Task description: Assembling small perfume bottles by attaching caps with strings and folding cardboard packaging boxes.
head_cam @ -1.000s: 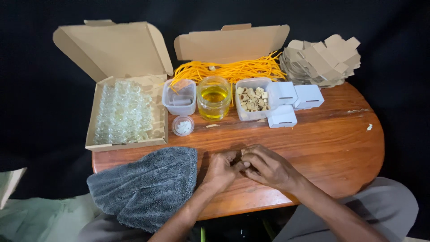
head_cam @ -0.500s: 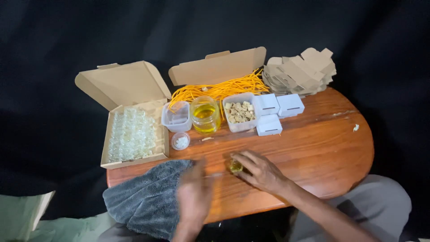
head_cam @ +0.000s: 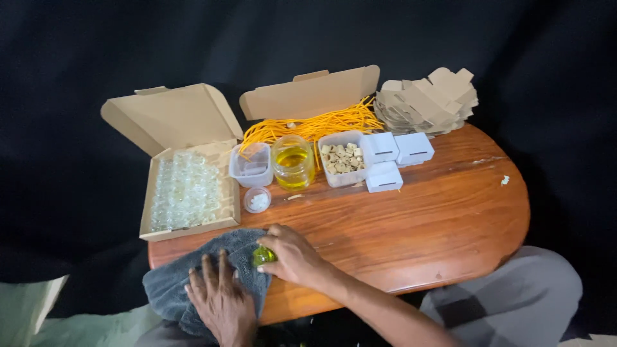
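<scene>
Your right hand (head_cam: 292, 256) pinches a small yellow-filled vial (head_cam: 262, 256) against the grey towel (head_cam: 168, 283), seemingly to wipe it; your left hand (head_cam: 222, 301), fingers spread, pins the towel beside it.

1. A small clear glass bottle of yellow-green liquid (head_cam: 263, 256) sits at the near edge of the wooden table, mostly wrapped by fingers, pressed against the cloth.
2. A rumpled grey terry cloth (head_cam: 168, 283) drapes over the table's near-left edge, pinned flat under a palm, touching the bottle.
</scene>
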